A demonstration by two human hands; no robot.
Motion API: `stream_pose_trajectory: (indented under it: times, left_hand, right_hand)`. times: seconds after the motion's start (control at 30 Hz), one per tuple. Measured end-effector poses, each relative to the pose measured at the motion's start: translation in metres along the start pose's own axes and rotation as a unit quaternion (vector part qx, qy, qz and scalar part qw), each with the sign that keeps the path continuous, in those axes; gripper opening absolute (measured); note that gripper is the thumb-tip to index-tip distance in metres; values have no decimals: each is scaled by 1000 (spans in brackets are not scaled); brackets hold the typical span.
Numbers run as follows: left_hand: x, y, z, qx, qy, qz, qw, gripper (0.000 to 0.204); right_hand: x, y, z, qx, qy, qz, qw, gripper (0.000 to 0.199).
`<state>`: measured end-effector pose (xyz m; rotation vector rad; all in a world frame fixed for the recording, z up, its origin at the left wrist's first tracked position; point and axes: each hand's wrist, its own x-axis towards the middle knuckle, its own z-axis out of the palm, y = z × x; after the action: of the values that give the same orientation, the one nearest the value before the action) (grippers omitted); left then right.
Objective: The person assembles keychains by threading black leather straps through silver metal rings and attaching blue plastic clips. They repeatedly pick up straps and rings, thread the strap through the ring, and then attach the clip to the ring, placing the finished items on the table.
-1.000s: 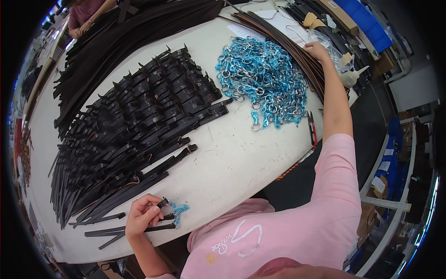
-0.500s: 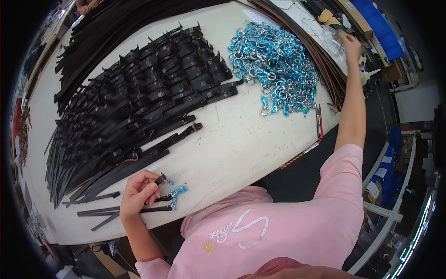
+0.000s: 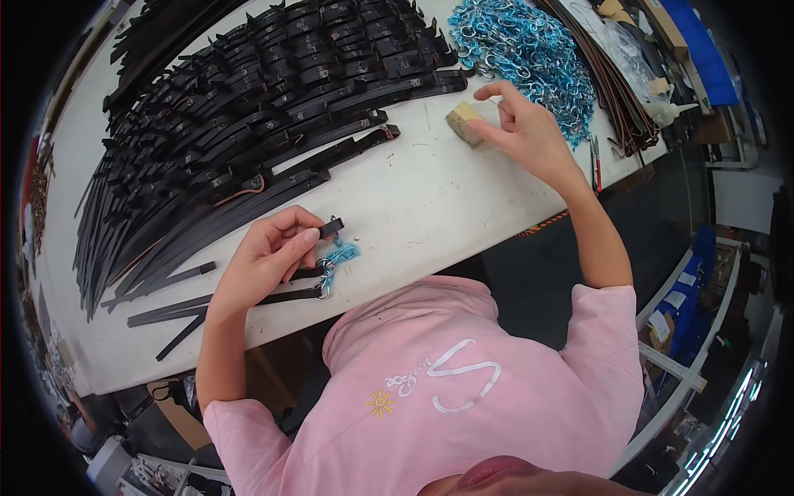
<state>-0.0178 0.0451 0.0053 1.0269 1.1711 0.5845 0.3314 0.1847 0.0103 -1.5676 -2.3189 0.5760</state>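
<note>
My left hand [image 3: 266,258] pinches the end of a black strap [image 3: 331,227] near the table's front edge. A blue-wrapped metal ring [image 3: 337,255] hangs on that strap just below my fingers. My right hand [image 3: 529,131] holds a small tan block [image 3: 464,121] against the white table [image 3: 430,198], beside the pile of blue-wrapped metal clasps [image 3: 529,50]. A few loose black straps [image 3: 178,310] lie left of my left hand.
A large fan of black straps [image 3: 248,124] covers the table's left and middle. Brown straps [image 3: 616,91] are stacked along the right edge, with red-handled cutters [image 3: 595,157] near it. Blue bins [image 3: 703,50] and shelving stand beyond the table at right.
My right hand came back from the far right edge of the table toward the middle, now holding the tan block. My left hand stays on the strap end.
</note>
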Motion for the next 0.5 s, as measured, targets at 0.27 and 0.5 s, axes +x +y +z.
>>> stream_pose_trajectory:
  times: [0.27,0.5]
  left_hand:
    - [6,-5,-3,10,-46,12,999,20]
    - [4,-11,-3,0,-41,31,999,21]
  right_hand:
    - [-12,-6,-17,-169,71,-196,963,17]
    - [5,-16,-14,-282,44,-298,911,15]
